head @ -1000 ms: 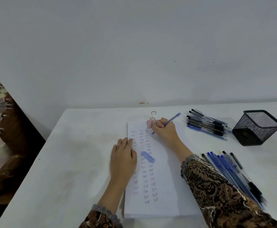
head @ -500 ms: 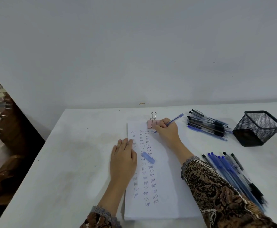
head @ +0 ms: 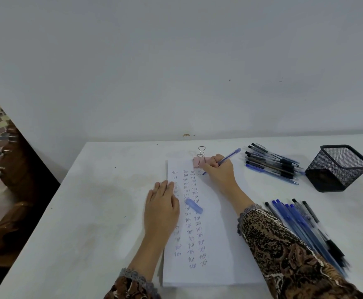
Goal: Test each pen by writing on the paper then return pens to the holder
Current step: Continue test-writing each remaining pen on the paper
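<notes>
The paper (head: 225, 234) lies lengthways on the white desk (head: 79, 212), its short edges near and far from the person, with columns of the small word "Test" in blue ink running down its left half. At the paper's far edge a pink binder clip (head: 201, 161) grips the sheets, its wire loop standing up beyond the edge. Just right of the clip, the right hand (head: 219, 172) is curled round a blue pen (head: 229, 158) in a writing grip. The pen is tilted, its long axis running diagonally: the tip is down on the paper at the top of the rightmost column, pointing towards the left and the near side, and the back end rises away to the right and the far side. The left hand (head: 161, 208) rests flat, fingers straight and together, on the paper's left edge, fingertips pointing to the far side. A pale blue pen cap (head: 194, 206) lies loose on the paper just right of that hand, slanted across the writing. Right of the paper's far end a pile of pens (head: 273, 167) lies on the desk, most with black caps, their lengths running roughly left to right. Beyond them, further right, stands a black mesh holder (head: 338, 167), upright. Right of the paper's middle, a second bunch of pens (head: 301, 229), mostly blue, lies diagonally beside the patterned sleeve (head: 284, 255).
</notes>
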The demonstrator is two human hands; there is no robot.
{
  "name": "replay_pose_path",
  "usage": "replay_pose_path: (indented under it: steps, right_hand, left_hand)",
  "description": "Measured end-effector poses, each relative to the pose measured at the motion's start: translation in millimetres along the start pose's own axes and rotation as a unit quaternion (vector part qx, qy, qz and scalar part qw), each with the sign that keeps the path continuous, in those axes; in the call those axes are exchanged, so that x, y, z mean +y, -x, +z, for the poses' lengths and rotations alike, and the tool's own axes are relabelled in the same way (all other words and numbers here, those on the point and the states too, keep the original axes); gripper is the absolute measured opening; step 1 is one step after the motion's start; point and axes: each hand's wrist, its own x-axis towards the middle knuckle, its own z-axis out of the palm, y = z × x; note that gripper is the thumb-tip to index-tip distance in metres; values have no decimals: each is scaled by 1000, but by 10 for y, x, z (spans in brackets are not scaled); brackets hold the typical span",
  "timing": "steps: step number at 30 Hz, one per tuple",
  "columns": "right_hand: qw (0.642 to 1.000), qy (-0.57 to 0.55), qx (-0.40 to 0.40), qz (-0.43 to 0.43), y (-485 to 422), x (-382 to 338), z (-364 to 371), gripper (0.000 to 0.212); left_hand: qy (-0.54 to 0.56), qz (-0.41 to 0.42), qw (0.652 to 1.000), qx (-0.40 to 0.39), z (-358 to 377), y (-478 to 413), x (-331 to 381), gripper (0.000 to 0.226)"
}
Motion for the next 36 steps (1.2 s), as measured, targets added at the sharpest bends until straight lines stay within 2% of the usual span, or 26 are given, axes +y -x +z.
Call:
replay_pose_path:
  steps: [4,7,9,11,13,16,20,25,30,33,36]
  right_hand:
    - [1000,-24,1,20,10,-36,-10,57]
    - [983,-168,19,67,-18,-87,-100,55]
    - [964,-247,39,87,29,-122,-184,60]
    - [958,-261,49,104,170,-146,-220,60]
    - [955,-265,51,120,372,-141,-228,59]
    - [955,-270,39,118,655,-138,-233,58]
    - [948,-298,20,113,857,-130,-206,59]
    - [950,-290,17,112,880,-113,-168,32]
    - [938,-317,24,141,870,-143,-182,44]
    - [932,-325,2,158,871,-181,-167,57]
    - [929,-334,19,162,874,-186,-187,60]
  left_hand:
    - [18,8,1000,8,7,-8,0,43]
    - [76,25,995,54,-48,20,23,45]
    - [92,97,989,64,-79,45,18,50]
    - [81,187,978,39,-69,75,0,45]
    - [69,225,972,11,-36,95,-3,39]
    - [50,213,976,-2,-3,83,5,34]
    - [66,215,974,-23,12,51,4,51]
    - [88,231,968,-38,2,70,17,47]
    - [98,232,967,-35,14,74,10,58]
    - [106,230,967,-26,-7,77,31,53]
    - [97,228,969,-23,14,79,10,57]
